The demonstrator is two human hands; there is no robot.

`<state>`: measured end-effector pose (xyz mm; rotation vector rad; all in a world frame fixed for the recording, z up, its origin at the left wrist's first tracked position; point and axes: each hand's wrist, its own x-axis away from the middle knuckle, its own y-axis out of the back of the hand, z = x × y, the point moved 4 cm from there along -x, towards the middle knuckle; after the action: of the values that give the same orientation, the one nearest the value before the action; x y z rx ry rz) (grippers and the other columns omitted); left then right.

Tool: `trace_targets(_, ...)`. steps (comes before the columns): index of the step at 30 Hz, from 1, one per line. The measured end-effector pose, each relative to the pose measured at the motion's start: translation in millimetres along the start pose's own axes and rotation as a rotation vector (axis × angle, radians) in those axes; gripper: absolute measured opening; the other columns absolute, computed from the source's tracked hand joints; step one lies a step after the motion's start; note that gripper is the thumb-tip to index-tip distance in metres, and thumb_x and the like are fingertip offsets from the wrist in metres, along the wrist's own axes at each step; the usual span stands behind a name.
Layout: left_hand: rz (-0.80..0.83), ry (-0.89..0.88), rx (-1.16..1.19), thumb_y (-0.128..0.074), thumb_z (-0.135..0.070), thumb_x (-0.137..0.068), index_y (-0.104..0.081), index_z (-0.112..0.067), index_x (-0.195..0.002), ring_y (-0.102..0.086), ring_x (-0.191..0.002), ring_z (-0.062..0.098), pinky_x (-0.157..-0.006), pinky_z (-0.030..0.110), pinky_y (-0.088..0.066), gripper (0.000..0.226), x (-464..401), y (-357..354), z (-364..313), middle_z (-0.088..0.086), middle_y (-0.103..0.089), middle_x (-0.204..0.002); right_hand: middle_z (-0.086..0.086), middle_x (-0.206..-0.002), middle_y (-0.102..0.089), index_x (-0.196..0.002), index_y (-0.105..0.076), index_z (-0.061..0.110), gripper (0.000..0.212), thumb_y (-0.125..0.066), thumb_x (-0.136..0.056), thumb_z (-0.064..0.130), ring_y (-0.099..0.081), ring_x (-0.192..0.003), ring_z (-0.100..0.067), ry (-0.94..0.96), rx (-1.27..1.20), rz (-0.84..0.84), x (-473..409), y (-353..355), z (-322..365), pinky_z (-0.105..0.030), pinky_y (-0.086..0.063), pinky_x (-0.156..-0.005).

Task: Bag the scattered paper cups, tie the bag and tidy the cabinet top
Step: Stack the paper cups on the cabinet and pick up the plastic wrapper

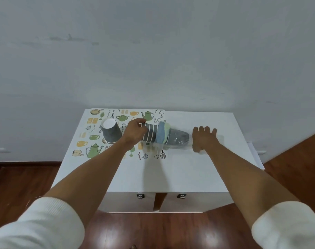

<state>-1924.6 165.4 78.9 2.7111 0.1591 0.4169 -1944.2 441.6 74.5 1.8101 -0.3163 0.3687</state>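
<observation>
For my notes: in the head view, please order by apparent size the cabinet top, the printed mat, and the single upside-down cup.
1. Cabinet top, largest.
2. Printed mat.
3. Upside-down cup, smallest.

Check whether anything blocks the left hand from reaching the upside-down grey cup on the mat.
Nothing visible does. The grey cup stands directly left of the left hand, which grips the nested cup stack that is partly in the clear bag.
</observation>
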Motion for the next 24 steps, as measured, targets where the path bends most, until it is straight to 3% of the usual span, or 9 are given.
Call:
trace_targets(2, 0.051, -0.063, -0.199, -0.070, -0.014, -0.085, -0.054, -0.013, -0.142, -0.058, -0.095, 0.021, -0.076, 0.027, -0.048, 0.059, 1.9, -1.4, -1.8, 0.010, -0.052, -0.132, -0.016, -0.167, -0.001, -0.160, 0.008, 0.015, 0.132, -0.085, -0.067, 0.031, 0.002, -0.154, -0.038, 0.117, -0.055, 0.113, -2.4, 12.9, 12.8, -0.064, -0.005, -0.117)
trace_targets(3, 0.082, -0.090, -0.329, -0.076, -0.018, -0.080, -0.052, -0.015, -0.143, -0.056, -0.104, 0.024, -0.079, 0.030, -0.050, 0.067, 3.2, -3.3, -3.4, 0.011, -0.042, -0.139, -0.010, -0.169, 0.009, -0.159, 0.016, 0.020, 0.141, -0.088, -0.065, 0.035, 0.010, -0.155, -0.033, 0.221, -0.123, 0.098, -2.4, 22.8, 23.9, -0.062, 0.000, -0.118)
trace_targets(6, 0.078, -0.238, -0.800, -0.085, -0.034, -0.066, -0.046, -0.020, -0.141, -0.034, -0.137, 0.034, -0.105, 0.045, -0.043, 0.085, 6.0, -8.2, -9.6, 0.010, -0.017, -0.157, 0.002, -0.170, 0.000, -0.160, 0.010, 0.026, 0.141, -0.090, -0.062, 0.041, 0.001, -0.156, -0.017, 0.455, -0.322, -0.028, 3.6, 41.9, 58.0, -0.052, -0.004, -0.122)
trace_targets(8, 0.100, -0.333, -0.954, -0.087, -0.044, -0.063, -0.041, -0.021, -0.142, -0.024, -0.146, 0.030, -0.112, 0.049, -0.032, 0.094, 3.7, -13.1, -10.8, 0.006, -0.017, -0.164, 0.004, -0.167, -0.014, -0.160, 0.004, 0.031, 0.139, -0.089, -0.058, 0.049, -0.013, -0.154, -0.016, 0.473, -0.353, -0.041, -1.7, 30.8, 73.6, -0.052, -0.011, -0.121)
trace_targets(12, 0.195, -0.422, -1.081, -0.082, -0.047, -0.070, -0.034, -0.033, -0.150, -0.041, -0.135, 0.028, -0.105, 0.044, -0.033, 0.095, -2.7, -20.5, -8.5, -0.002, -0.051, -0.144, 0.004, -0.148, -0.041, -0.152, -0.012, 0.044, 0.116, -0.084, -0.061, 0.054, -0.043, -0.135, -0.027, 0.431, -0.398, -0.083, -10.6, 7.2, 84.2, -0.051, -0.028, -0.110)
trace_targets(16, 0.191, -0.463, -1.121, -0.076, -0.049, -0.073, -0.045, -0.032, -0.144, -0.046, -0.127, 0.029, -0.102, 0.045, -0.038, 0.079, -1.4, -20.0, -6.6, -0.002, -0.053, -0.134, 0.002, -0.125, -0.051, -0.140, -0.026, 0.047, 0.091, -0.080, -0.066, 0.045, -0.050, -0.118, -0.030, 0.440, -0.420, -0.126, -7.9, 4.3, 85.0, -0.050, -0.035, -0.099)
trace_targets(21, 0.152, -0.449, -1.301, -0.073, -0.055, -0.069, -0.054, -0.019, -0.127, -0.055, -0.115, 0.033, -0.098, 0.044, -0.039, 0.071, 0.6, -15.7, -9.8, 0.005, -0.058, -0.123, 0.002, -0.125, -0.051, -0.140, -0.028, 0.044, 0.091, -0.082, -0.067, 0.044, -0.050, -0.117, -0.030, 0.430, -0.399, -0.148, -5.9, 3.8, 78.7, -0.048, -0.036, -0.097)
trace_targets(24, 0.093, -0.438, -1.391, -0.076, -0.048, -0.068, -0.050, -0.017, -0.128, -0.056, -0.112, 0.032, -0.096, 0.041, -0.041, 0.072, -0.4, 4.3, -21.3, 0.007, -0.058, -0.122, 0.002, -0.126, -0.052, -0.140, -0.028, 0.040, 0.093, -0.084, -0.066, 0.045, -0.051, -0.117, -0.031, 0.400, -0.426, -0.194, -6.1, 2.1, 71.4, -0.049, -0.038, -0.096)
